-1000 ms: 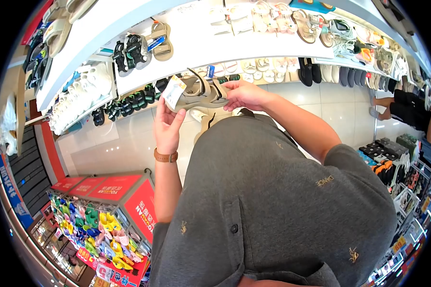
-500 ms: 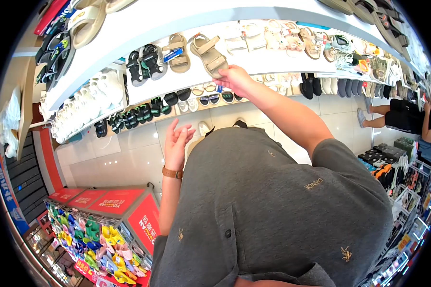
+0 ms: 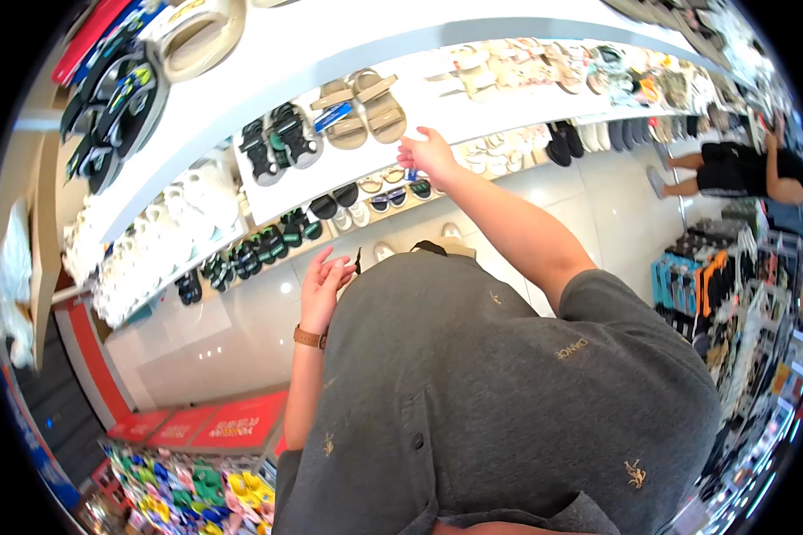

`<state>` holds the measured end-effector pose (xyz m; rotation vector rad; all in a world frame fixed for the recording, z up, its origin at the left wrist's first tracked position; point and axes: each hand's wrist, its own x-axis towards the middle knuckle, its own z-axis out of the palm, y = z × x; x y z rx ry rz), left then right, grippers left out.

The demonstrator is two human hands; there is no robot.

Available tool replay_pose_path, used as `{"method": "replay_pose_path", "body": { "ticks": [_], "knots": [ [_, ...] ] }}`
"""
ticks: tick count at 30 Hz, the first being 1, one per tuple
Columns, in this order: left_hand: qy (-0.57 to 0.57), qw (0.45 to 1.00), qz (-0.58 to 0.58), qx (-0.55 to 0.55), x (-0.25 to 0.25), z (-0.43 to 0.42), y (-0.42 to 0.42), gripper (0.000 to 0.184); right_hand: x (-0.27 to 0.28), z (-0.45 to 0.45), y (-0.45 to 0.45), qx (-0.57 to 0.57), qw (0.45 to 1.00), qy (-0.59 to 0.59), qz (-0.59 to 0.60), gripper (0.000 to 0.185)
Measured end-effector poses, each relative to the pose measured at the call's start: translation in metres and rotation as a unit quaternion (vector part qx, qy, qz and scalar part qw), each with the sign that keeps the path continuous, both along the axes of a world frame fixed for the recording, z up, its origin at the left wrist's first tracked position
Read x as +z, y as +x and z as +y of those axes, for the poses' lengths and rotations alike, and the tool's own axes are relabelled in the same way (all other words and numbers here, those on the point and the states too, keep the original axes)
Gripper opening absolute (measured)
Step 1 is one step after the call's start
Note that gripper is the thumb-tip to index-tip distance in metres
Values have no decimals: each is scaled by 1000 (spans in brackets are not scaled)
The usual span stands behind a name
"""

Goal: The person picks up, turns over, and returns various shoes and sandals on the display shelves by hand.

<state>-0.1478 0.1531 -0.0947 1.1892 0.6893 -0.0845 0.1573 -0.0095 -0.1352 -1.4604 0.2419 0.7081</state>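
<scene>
My right hand (image 3: 430, 155) is over the front edge of the white shelf (image 3: 455, 111), empty, with its fingers loosely apart. Just beyond the fingertips lies a tan strapped sandal (image 3: 386, 123), side by side with its mate (image 3: 346, 135), which carries a blue tag (image 3: 332, 117). A small gap shows between my hand and the sandal. To the left of the pair rest black-and-grey sandals (image 3: 293, 134). My left hand (image 3: 319, 290), with a brown strap on the wrist (image 3: 310, 337), hangs in the air before my body, open and slightly curled, touching nothing.
Light-coloured sandals (image 3: 509, 67) line the shelf to the right. White shoes (image 3: 165, 241) fill a lower shelf at left. Below run rows of black sandals (image 3: 268, 245). A red-topped bin (image 3: 241, 419) of colourful clogs stands lower left. Another person (image 3: 740, 169) is at far right.
My right hand has let go of the tan sandal, which now sits straighter and closer beside its mate. My left hand stays raised and empty. The view has shifted somewhat.
</scene>
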Motion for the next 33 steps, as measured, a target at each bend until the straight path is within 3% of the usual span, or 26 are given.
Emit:
{"method": "replay_pose_path", "body": {
  "ticks": [1,6,11,17,24,30,33],
  "knots": [
    [-1,1000,-1,-25,-4,6,2,49,-5,-12,-7,-12,1000,20,2,68],
    [-13,993,2,-115,-26,11,25,46,-21,-89,-62,-35,997,-12,61,30],
    [-25,976,7,-217,-26,-10,68,42,-9,-155,-85,-124,984,-27,124,35],
    [-36,959,-17,-279,-21,-48,116,39,8,-202,-47,-180,971,51,146,42],
    [-13,976,-1,-218,-15,-88,144,37,23,-210,68,-213,957,174,96,47],
    [-5,992,10,-124,-3,-145,143,37,-2,-205,168,-247,922,250,164,45],
    [-12,996,9,-90,-3,-172,138,38,-8,-198,188,-225,928,234,184,36]
  ]
}}
